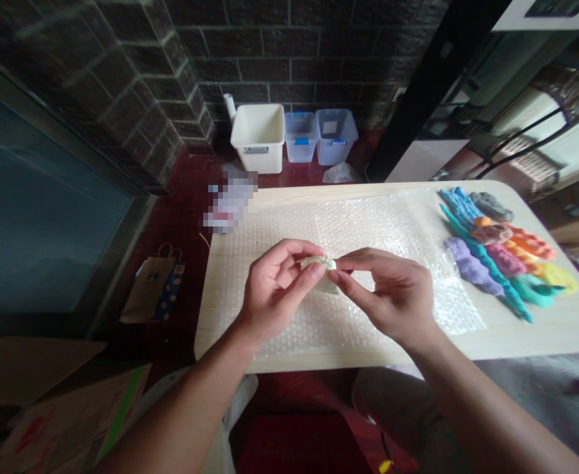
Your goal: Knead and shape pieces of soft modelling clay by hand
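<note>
Both hands meet above the middle of the table, pinching one small pale green piece (319, 263) that looks like soft modelling clay. My left hand (279, 280) grips its left part between thumb and fingertips, with the thumb lying across the front. At the right end, my right hand (392, 286) pinches it with thumb and index finger. The piece is held up over bubble wrap (279, 316), which covers much of the pale wooden table (506, 339). Part of the piece is hidden behind my fingers.
Several coloured clay-like lumps, including a purple one (471, 266) and a long teal strip (487, 263), lie at the table's right. Beyond the table stand a white bin (258, 131) and two clear tubs (336, 138). Paper bags (145, 289) are on the floor at left.
</note>
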### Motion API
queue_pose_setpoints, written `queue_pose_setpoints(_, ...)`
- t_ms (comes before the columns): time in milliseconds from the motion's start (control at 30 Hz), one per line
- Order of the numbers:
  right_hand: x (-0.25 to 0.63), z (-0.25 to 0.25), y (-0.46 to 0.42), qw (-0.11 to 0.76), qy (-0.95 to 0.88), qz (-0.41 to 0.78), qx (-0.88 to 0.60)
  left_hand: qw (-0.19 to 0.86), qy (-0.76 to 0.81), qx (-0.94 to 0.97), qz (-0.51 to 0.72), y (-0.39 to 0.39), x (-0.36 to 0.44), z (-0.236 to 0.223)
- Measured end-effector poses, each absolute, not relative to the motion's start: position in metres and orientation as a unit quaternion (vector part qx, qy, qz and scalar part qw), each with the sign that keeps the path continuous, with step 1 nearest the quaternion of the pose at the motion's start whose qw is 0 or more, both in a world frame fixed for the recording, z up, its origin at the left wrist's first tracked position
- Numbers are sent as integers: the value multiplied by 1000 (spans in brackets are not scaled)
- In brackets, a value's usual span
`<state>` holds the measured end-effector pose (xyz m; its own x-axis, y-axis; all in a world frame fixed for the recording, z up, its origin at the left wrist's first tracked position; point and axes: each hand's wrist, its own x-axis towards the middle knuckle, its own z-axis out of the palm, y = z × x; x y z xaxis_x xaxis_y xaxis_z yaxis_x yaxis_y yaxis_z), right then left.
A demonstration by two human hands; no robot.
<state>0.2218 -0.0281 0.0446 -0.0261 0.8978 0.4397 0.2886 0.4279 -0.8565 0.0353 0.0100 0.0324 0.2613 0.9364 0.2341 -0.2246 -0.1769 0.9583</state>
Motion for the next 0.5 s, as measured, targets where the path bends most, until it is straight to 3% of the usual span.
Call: queue_pose_setpoints(500, 221, 46, -28, 558, -636, 304, -437, 565, 322, 557, 516, 12, 37, 35)
